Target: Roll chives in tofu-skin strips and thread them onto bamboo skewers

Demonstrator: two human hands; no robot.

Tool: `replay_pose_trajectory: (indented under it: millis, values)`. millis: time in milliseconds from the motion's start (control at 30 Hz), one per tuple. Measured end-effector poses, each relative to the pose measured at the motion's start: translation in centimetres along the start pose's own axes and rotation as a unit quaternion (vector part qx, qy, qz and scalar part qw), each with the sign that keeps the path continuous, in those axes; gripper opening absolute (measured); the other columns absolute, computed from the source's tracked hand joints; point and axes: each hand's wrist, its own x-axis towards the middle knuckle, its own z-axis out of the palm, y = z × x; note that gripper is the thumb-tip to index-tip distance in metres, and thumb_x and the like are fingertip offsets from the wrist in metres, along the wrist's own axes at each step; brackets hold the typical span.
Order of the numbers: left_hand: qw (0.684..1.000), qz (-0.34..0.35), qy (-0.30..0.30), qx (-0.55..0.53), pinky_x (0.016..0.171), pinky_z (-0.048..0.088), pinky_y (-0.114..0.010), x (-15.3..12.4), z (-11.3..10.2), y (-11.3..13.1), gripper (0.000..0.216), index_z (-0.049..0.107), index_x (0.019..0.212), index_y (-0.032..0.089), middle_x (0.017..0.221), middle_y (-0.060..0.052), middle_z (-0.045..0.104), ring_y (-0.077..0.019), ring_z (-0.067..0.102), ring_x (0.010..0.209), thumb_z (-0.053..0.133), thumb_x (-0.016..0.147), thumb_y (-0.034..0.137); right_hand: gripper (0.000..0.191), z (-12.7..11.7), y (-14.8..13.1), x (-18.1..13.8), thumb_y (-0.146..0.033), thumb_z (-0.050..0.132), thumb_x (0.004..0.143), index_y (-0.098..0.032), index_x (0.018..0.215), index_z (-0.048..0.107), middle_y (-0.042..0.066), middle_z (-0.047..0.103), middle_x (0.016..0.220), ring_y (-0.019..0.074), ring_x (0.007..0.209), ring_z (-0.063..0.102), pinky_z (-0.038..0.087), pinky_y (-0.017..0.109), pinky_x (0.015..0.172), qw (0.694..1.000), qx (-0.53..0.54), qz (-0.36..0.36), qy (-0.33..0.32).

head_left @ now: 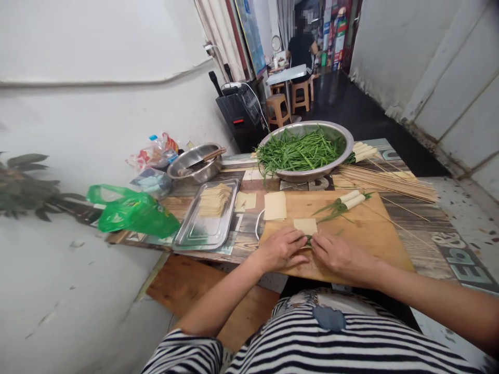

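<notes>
Both my hands meet over the near part of a wooden cutting board [378, 249]. My left hand [281, 249] and my right hand [337, 255] pinch the near edge of a pale yellow tofu sheet [305, 225], one at each side. Green chives [309, 240] show between my fingertips, partly wrapped in the sheet; my fingers hide the rest. Beyond my left hand lies a stack of square tofu sheets [275, 206]. To the far right on the board rest a few finished rolls [353, 200] with chive ends sticking out.
Behind the board stands a wide metal basin [351, 148] heaped with cut chives [304, 150]. Bamboo skewers [393, 183] lie right. Leftward are a metal tray [202, 236] with more sheets [214, 200], a steel bowl [187, 177] and a green bag [134, 213]. A person [301, 52] sits far back.
</notes>
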Motion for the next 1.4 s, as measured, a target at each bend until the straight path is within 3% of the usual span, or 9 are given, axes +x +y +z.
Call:
replay_pose_trajectory:
  millis: [133,233,400,500,667,800,900,1067,1400]
  values:
    - [0.999,0.018,0.035,0.015,0.099,0.044,-0.039,0.1,0.6,-0.5,0.012,0.075,0.088,0.022,0.096,-0.014,0.07,-0.0236,0.064,0.094,0.072,0.077,0.021,0.026,0.2,0.1,0.1,-0.021,0.044,0.095,-0.01,0.091,0.067,0.013,0.06,0.085,0.022,0.078,0.055,0.047,0.035,0.07,1.0,0.015,0.007,0.001]
    - [0.997,0.027,0.07,0.019,0.097,0.045,-0.039,0.1,0.8,-0.8,0.013,0.077,0.088,0.024,0.095,-0.012,0.072,-0.0232,0.065,0.093,0.073,0.076,0.019,0.027,0.3,0.6,0.3,-0.017,0.041,0.096,-0.012,0.089,0.067,0.011,0.061,0.086,0.0196,0.078,0.056,0.046,0.032,0.07,0.992,0.107,0.065,0.009]
    - [0.991,-0.009,0.132,-0.001,0.087,0.049,-0.035,0.2,0.9,-0.7,0.012,0.078,0.082,0.025,0.083,-0.009,0.075,-0.0216,0.066,0.082,0.076,0.073,0.018,0.027,0.7,2.3,0.9,-0.029,0.05,0.093,-0.017,0.075,0.066,0.005,0.062,0.077,0.0147,0.071,0.058,0.045,0.026,0.066,0.911,0.363,0.189,0.051]
    - [0.987,-0.026,0.157,0.008,0.08,0.05,-0.032,0.2,1.0,-0.4,0.012,0.079,0.082,0.025,0.081,-0.007,0.075,-0.0202,0.065,0.077,0.076,0.073,0.019,0.028,1.2,3.1,1.2,-0.035,0.055,0.089,-0.017,0.07,0.065,0.004,0.062,0.074,0.0148,0.068,0.058,0.044,0.026,0.063,0.87,0.431,0.236,0.037]
    - [0.989,0.002,0.138,0.046,0.08,0.05,-0.031,0.1,1.2,-0.5,0.006,0.078,0.08,0.022,0.084,-0.007,0.075,-0.0193,0.066,0.08,0.071,0.08,0.022,0.026,1.3,2.8,1.5,-0.03,0.053,0.086,-0.017,0.064,0.06,0.003,0.058,0.07,0.0145,0.065,0.053,0.04,0.026,0.062,0.861,0.428,0.273,0.043]
    - [0.979,0.074,0.143,0.125,0.077,0.051,-0.031,-0.1,1.3,-1.3,0.019,0.073,0.102,0.019,0.089,-0.007,0.074,-0.0184,0.066,0.081,0.065,0.087,0.025,0.019,1.1,2.4,1.8,-0.025,0.054,0.083,-0.017,0.066,0.059,0.003,0.057,0.07,0.0145,0.064,0.05,0.036,0.026,0.061,0.864,0.398,0.309,0.026]
    - [0.96,0.141,0.114,0.215,0.077,0.051,-0.033,-0.3,1.1,-1.7,0.026,0.066,0.117,0.019,0.092,-0.008,0.073,-0.0176,0.064,0.082,0.054,0.093,0.023,0.016,1.0,2.2,2.1,-0.022,0.054,0.081,-0.017,0.067,0.058,0.003,0.058,0.07,0.0143,0.064,0.05,0.036,0.026,0.061,0.858,0.397,0.326,0.018]
    - [0.917,0.188,0.066,0.347,0.071,0.049,-0.031,-0.8,1.0,-1.6,0.029,0.065,0.114,0.021,0.087,-0.007,0.068,-0.0158,0.059,0.075,0.041,0.097,0.018,0.012,0.7,1.9,2.6,-0.019,0.055,0.078,-0.016,0.069,0.062,0.003,0.061,0.07,0.015,0.065,0.052,0.037,0.026,0.061,0.841,0.413,0.349,0.001]
    - [0.912,0.232,0.08,0.328,0.07,0.05,-0.029,-0.5,1.3,-1.1,0.017,0.063,0.107,0.015,0.089,-0.009,0.067,-0.0169,0.058,0.079,0.053,0.093,0.017,0.015,0.2,1.9,3.6,-0.007,0.054,0.076,-0.014,0.075,0.068,0.003,0.063,0.074,0.0134,0.068,0.056,0.04,0.023,0.063,0.839,0.392,0.376,-0.036]
